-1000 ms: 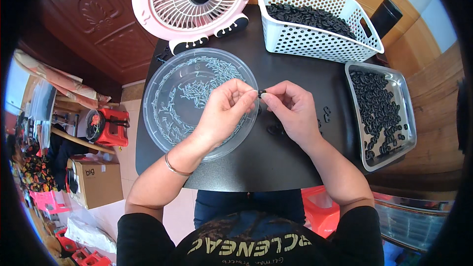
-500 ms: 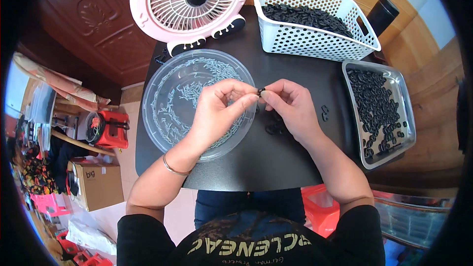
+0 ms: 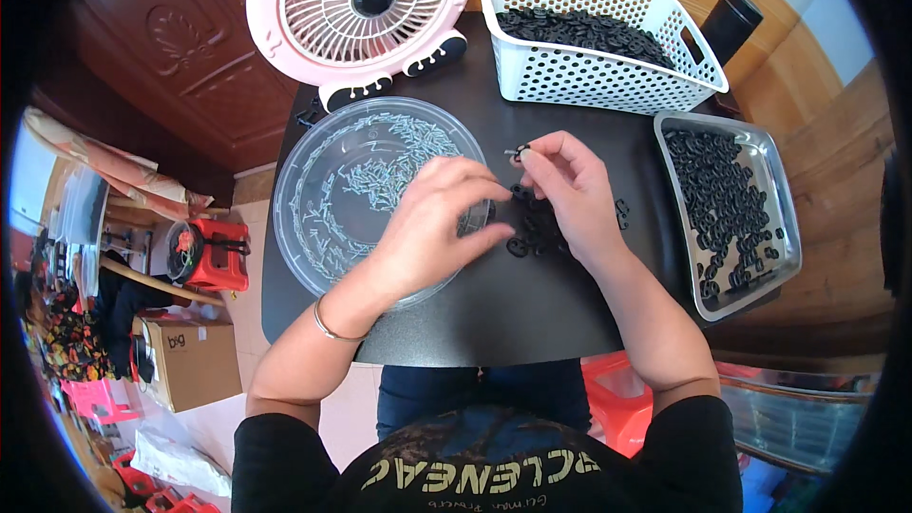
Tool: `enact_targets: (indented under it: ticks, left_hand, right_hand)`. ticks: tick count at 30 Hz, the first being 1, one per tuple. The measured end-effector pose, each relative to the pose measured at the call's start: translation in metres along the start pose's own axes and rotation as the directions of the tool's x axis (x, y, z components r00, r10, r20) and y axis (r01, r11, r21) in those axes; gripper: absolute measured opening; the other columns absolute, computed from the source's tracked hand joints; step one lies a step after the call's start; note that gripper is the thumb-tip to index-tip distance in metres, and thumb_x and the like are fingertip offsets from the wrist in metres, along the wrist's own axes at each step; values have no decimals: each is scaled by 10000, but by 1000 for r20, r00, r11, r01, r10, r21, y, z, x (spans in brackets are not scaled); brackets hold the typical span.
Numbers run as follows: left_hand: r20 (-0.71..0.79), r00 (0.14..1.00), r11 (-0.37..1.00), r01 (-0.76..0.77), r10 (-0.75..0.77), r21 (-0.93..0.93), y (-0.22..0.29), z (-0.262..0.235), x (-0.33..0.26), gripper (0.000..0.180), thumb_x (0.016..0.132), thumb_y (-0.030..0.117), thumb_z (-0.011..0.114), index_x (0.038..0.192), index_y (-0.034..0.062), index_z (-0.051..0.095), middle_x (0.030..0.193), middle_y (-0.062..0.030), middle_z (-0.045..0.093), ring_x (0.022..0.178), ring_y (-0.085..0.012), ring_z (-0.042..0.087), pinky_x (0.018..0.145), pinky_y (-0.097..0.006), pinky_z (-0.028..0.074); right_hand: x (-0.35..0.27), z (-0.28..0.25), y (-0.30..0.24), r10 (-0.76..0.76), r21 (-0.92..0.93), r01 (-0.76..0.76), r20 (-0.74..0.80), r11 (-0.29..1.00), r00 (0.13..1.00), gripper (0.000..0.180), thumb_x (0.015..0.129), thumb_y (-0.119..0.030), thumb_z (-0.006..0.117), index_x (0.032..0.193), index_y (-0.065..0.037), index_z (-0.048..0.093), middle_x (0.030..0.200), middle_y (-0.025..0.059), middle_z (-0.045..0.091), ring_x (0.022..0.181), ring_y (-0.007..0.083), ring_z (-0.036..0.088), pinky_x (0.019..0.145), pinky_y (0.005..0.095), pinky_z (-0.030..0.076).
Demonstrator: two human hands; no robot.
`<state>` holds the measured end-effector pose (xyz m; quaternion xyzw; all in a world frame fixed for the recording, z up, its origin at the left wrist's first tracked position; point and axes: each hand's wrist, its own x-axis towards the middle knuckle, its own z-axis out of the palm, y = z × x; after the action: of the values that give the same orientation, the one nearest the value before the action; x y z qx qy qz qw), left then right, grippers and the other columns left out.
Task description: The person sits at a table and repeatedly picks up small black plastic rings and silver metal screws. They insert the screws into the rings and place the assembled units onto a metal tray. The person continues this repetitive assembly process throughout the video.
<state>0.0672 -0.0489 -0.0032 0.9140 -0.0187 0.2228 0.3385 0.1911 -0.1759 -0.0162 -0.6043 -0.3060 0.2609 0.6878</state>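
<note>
Between its thumb and fingertips my right hand pinches a small black clip, from which a thin silvery screw points left. My left hand is empty, thumb and fingers spread, over the right side of a round clear plastic bowl. Many small silvery screws lie scattered in that bowl. Under and between both hands, a loose pile of black clips rests on the dark table; my right hand hides part of it.
A white perforated basket full of black pieces stands at the back, a dark cylinder beside it. To the right, a metal tray holds many black clips. A pink fan stands at the back left of the table.
My hands have come apart. The left let go of the clip, opened and dropped back toward me; the right moved slightly right, keeping the clip, and the screw now shows.
</note>
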Motion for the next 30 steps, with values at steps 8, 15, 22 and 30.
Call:
enact_targets:
  ticks: [8,15,22,30]
  left_hand:
    - [172,985,954,-59,7,294,11,-2,-2,427,611,62,651,1029,49,563,1012,-77,546,976,-258,478,828,-355,382]
    - [233,972,842,-153,34,517,11,13,-2,243,616,52,588,860,47,584,811,-56,514,825,-219,478,744,-335,406]
    - [259,966,670,-210,27,712,25,28,-7,131,623,70,554,750,49,526,732,-56,471,764,-186,472,667,-241,427]
    - [234,972,568,-192,-2,801,21,27,-10,102,630,96,552,723,60,535,731,-46,485,760,-168,474,656,-236,427]
  right_hand:
    - [6,-8,5,-55,74,59,-64,995,996,84,830,-101,565,861,-32,528,819,33,595,728,83,574,644,204,447]
    - [6,-6,3,-52,105,57,-51,993,997,99,829,-71,552,914,-28,527,842,40,593,734,94,578,643,207,451]
    - [6,-6,1,-38,83,42,-50,996,998,154,830,-52,535,980,-16,538,841,41,588,727,94,573,644,205,449]
    - [6,-7,2,-31,69,33,-38,997,999,152,837,-59,527,983,-20,543,839,33,583,724,80,553,650,201,442]
